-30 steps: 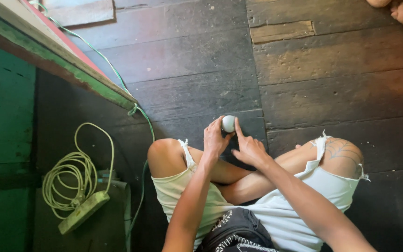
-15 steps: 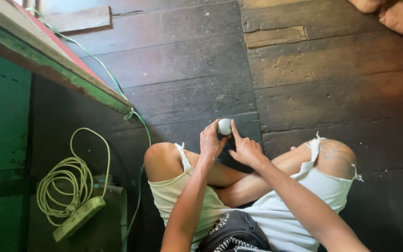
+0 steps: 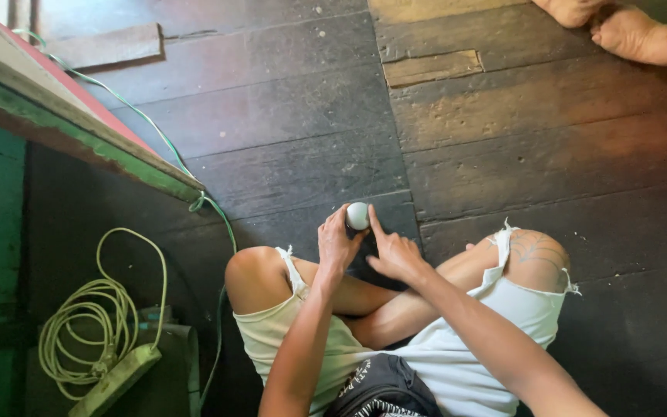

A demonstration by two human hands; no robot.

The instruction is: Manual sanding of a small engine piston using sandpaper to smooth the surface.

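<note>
Sitting cross-legged on the dark plank floor (image 3: 503,154), the person is holding a small pale round ball (image 3: 357,215) up between both hands, just above the knees. The left hand (image 3: 336,245) is cupping it from the side with curled fingers, while the right hand (image 3: 395,253) is pressing its extended fingertips against the other side. Working it well is probably calling for light, even pressure from both sides, since a smooth sphere is likely to slip out if squeezed off-centre. A coiled pale-green cord (image 3: 90,324) with a power strip (image 3: 117,380) is lying well apart, beside a green ledge (image 3: 79,139).
</note>
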